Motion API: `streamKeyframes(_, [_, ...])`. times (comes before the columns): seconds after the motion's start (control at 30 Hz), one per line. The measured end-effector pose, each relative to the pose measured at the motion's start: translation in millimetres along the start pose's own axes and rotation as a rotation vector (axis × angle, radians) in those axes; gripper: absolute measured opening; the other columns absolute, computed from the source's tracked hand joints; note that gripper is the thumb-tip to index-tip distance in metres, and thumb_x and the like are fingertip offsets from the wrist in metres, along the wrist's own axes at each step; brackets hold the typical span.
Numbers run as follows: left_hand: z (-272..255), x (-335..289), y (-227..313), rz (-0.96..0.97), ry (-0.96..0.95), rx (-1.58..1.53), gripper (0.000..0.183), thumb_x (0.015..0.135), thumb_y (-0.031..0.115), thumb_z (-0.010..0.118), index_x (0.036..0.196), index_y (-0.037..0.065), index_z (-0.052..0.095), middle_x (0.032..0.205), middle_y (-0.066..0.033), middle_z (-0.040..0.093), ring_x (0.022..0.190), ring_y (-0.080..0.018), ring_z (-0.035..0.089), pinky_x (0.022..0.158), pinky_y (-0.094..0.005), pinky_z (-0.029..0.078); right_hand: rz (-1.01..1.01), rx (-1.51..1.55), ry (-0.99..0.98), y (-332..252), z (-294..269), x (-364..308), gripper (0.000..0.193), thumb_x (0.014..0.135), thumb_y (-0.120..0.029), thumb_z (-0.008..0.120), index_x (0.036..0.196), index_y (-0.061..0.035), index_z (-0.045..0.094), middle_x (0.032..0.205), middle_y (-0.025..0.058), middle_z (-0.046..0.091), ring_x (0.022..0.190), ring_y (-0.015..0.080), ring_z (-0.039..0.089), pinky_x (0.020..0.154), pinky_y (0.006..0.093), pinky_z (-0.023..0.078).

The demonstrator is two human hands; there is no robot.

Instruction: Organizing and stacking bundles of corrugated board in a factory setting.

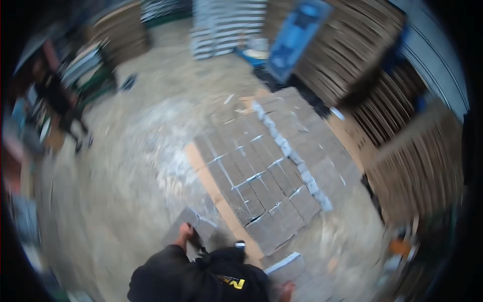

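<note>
On the left, my left hand is closed at a grey-brown flat cardboard bundle with a pale strap across it; it looks gripped, though motion blurs the fingers. Low in the view, my right hand meets a second grey-brown cardboard bundle, which has a white strip along its far edge. Blur hides how its fingers lie. Ahead of me, rows of grey-brown bundles tied with whitish string lie close together on a tan cardboard sheet. A bumpy white strip runs between these rows and more bundles to their right.
Tall stacks of brown cardboard and another stack stand at the right. A blue panel leans at the back, near white stacked sheets. At the far left, a person in dark clothes stands on the concrete floor.
</note>
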State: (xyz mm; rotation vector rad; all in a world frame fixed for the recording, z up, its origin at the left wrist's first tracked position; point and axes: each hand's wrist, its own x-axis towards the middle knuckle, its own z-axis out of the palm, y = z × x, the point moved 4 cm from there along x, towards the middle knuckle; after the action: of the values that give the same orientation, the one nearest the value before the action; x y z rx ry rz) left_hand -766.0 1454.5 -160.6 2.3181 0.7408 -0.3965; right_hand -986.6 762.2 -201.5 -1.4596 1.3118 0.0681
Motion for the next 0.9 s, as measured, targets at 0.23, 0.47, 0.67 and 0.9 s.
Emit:
streamKeyframes(0.23, [0,-187,-46,-0.442,0.439,-0.317,0.026,0.078,0.017,0.062,0.099,0.003,0.065,0.099,-0.0215,0.066,0.095,-0.0362,0.064,0.084,-0.0432,0.05,0.106,-0.039,-0.471,-172,33,96,0.034,0.092,-0.023,0.048,0.122,-0.0067,0.045,0.115,0.0079,0.053,0.103,0.0214,0.054,0.088,0.0513,0.046])
streamKeyframes(0.47, [11,-289,-51,-0.501,0.786,-0.506,0.051,0.076,0.011,0.063,0.126,0.004,0.052,0.107,-0.0189,0.065,0.094,-0.0324,0.065,0.084,-0.0412,0.052,-0.066,-0.141,-0.713,-315,118,75,0.05,0.096,-0.045,0.044,0.131,-0.0093,0.042,0.118,0.0048,0.047,0.107,0.0199,0.047,0.09,0.0428,0.042])
streamKeyframes(0.67, [38,-294,22,-0.508,0.66,-0.641,0.062,0.078,0.004,0.06,0.137,0.001,0.041,0.094,-0.0172,0.065,0.066,-0.0221,0.063,0.056,-0.0333,0.054,-0.069,0.05,-1.166,-290,147,275,0.049,0.1,-0.033,0.03,0.144,-0.0125,0.031,0.149,0.0131,0.033,0.139,0.0266,0.028,0.106,0.0586,0.03])
streamKeyframes(0.9, [93,-227,143,-0.476,0.296,-0.483,0.07,0.086,0.001,0.059,0.148,0.008,0.027,0.072,-0.0044,0.058,0.059,-0.0124,0.056,0.05,-0.0266,0.045,0.146,0.049,-0.544,-329,184,268,0.027,0.09,-0.018,0.059,0.113,-0.0103,0.047,0.098,0.0057,0.054,0.092,0.0214,0.062,0.076,0.0546,0.051])
